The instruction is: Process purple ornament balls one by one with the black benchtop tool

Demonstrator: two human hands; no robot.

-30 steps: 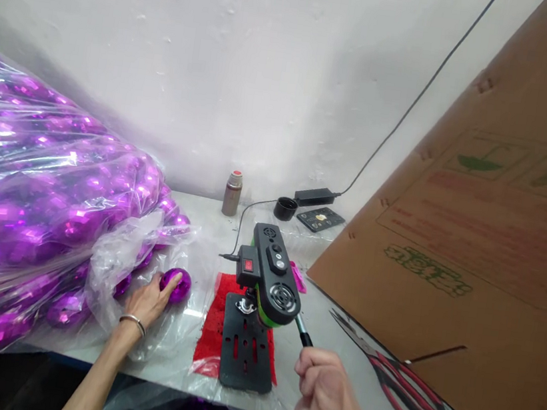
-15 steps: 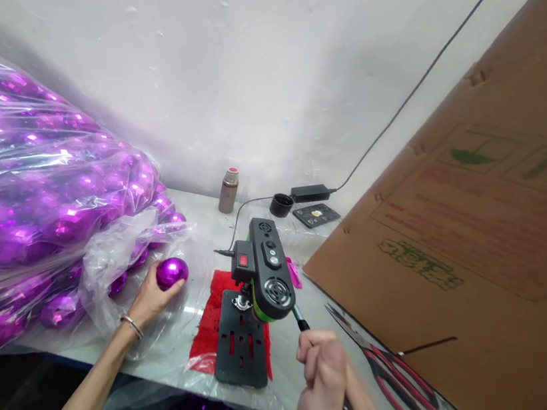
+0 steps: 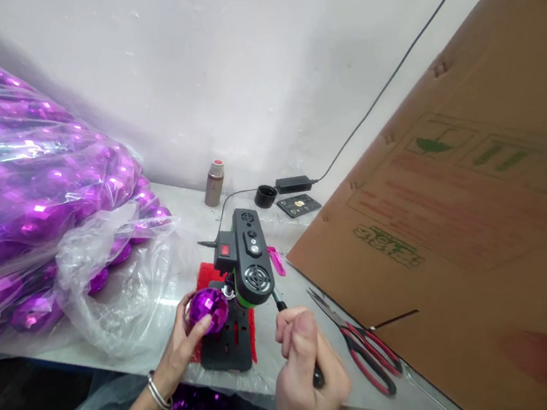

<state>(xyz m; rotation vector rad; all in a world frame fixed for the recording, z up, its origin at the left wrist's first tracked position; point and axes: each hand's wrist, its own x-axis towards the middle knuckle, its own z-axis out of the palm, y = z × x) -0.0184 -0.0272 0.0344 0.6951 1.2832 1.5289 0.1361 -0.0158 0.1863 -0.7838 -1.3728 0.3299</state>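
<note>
My left hand (image 3: 181, 339) grips a shiny purple faceted bauble (image 3: 210, 311), thumb on its near side. The bauble is over the left part of the black slotted base plate (image 3: 227, 358), close under the head of a small black tabletop machine (image 3: 252, 256). Whether it touches the machine I cannot tell. My right hand (image 3: 311, 365) is wrapped around the black handle of a lever (image 3: 282, 305) on the machine's right side. A red cloth (image 3: 205, 277) lies beneath the base plate.
A clear bag of purple baubles (image 3: 40, 215) fills the left side. Red-handled scissors (image 3: 369, 355) lie beside a large cardboard box (image 3: 405, 202) at right. Behind the machine are a bottle (image 3: 214, 184), a black cap (image 3: 265, 196), a power adapter (image 3: 294, 184) and a flat black device (image 3: 298, 205).
My left hand has carried the bauble from beside the bag rightward to the machine's base plate. My right hand keeps its hold on the lever. The view has shifted slightly right.
</note>
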